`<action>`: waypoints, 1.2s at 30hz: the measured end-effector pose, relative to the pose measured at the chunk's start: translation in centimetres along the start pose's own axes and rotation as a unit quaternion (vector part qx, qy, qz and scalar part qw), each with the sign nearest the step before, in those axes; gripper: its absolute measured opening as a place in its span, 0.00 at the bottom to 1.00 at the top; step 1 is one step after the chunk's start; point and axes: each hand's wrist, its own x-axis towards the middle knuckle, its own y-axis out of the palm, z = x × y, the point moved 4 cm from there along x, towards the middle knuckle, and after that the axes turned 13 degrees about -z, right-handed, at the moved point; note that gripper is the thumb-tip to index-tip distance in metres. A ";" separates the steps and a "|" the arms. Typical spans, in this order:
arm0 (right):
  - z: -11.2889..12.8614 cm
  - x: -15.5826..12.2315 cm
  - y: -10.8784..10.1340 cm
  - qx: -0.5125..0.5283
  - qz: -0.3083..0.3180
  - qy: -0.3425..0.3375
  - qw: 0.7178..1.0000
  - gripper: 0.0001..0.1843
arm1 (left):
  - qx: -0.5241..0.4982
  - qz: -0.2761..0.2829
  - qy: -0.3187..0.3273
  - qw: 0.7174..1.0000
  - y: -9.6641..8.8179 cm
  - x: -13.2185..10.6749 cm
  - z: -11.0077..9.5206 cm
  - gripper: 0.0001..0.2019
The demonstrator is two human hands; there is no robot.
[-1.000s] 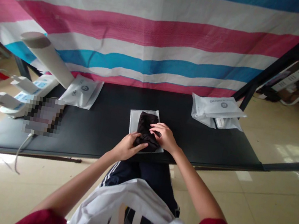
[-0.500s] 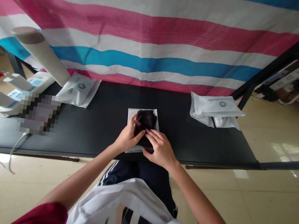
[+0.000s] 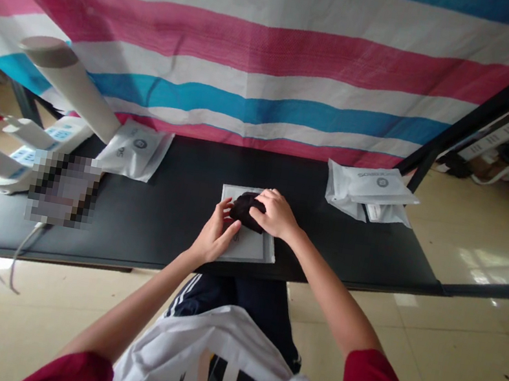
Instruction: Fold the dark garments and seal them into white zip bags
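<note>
- The dark cloth [image 3: 248, 208] sits right between the two hands, on top of a flat white bag [image 3: 251, 250] on the table [image 3: 171, 215].
- It looks soft, floppy and light, so I think it would squash easily but not break.
- I'd say the good places to hold it are the bunched sides, next to each hand.
- The left hand [image 3: 216, 231] is partly spread, thumb apart, fingers by the cloth's near side.
- The right hand [image 3: 274, 214] is bent over its other side, holding some between thumb and fingers.
- Both arms reach forward and inward.
</note>
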 end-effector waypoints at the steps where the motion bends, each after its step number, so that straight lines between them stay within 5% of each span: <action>1: -0.8 0.8 0.4 0.005 0.011 0.034 0.999 0.17 | 0.012 -0.003 0.012 1.000 0.0 -0.1 -0.1 0.29; 5: -4.1 2.4 2.2 0.053 0.072 0.187 0.978 0.23 | 0.092 -0.051 0.064 0.992 -0.3 -0.3 -1.0 0.28; 8: -5.7 2.6 2.8 0.123 0.112 0.222 0.961 0.26 | 0.172 -0.076 0.120 0.975 -0.7 -0.8 -2.4 0.23; 13: -5.4 3.2 2.3 0.120 0.194 0.200 0.953 0.29 | 0.191 0.054 0.158 0.967 1.5 -2.7 -5.4 0.07; 19: -1.6 3.1 1.9 0.048 0.306 0.134 0.941 0.15 | 0.267 0.171 0.142 0.938 5.5 -3.8 -6.5 0.10; 23: -1.8 1.7 1.4 0.051 0.224 0.138 0.963 0.15 | 0.334 0.183 0.130 0.915 5.7 -3.4 -6.2 0.18; 26: -3.7 0.1 0.7 0.201 0.082 0.184 0.959 0.13 | 0.382 0.163 0.117 0.902 4.8 -2.9 -5.7 0.26; 30: -6.1 -2.9 0.1 0.469 -0.081 0.304 0.825 0.17 | 0.437 0.141 0.116 0.881 4.0 -2.1 -4.7 0.27; 34: -5.6 -6.0 1.1 0.576 -0.111 0.446 0.676 0.15 | 0.430 0.142 0.128 0.882 3.6 -1.4 -4.2 0.17; 36: -4.5 -7.0 1.8 0.607 -0.101 0.456 0.644 0.16 | 0.422 0.144 0.131 0.885 3.4 -1.1 -4.1 0.15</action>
